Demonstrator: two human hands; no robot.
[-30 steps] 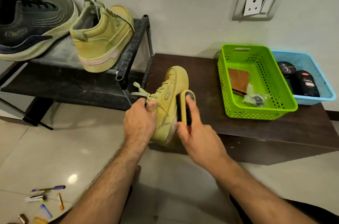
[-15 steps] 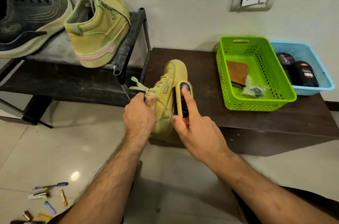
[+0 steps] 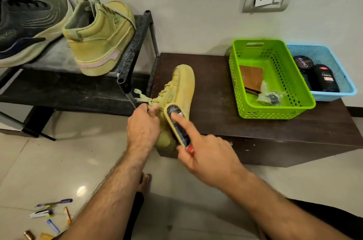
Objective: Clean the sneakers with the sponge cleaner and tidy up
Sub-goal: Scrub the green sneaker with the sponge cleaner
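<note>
The shoe rack (image 3: 135,43) against the wall carries the waiting pair-mate, a yellow high-top (image 3: 100,39), beside a dark running shoe (image 3: 29,25) cut off at the picture's edge. Next to it the low dark table (image 3: 255,127) serves as a workbench, with a green basket (image 3: 239,82) and a blue basket (image 3: 345,90) parked well back from the work, the blue one holding dark polish containers. The yellow sneaker (image 3: 182,82) lies tipped on its side at the table's near corner, presumably so its flank faces up for rubbing. The left hand (image 3: 143,127) grips it at the collar, fingers curled round to steady it. The right hand (image 3: 208,153) holds the sponge cleaner (image 3: 176,123) against the shoe's side, forefinger stretched along its back for pressure (its label is too blurred to read). The sponge face itself is hidden against the shoe.
</note>
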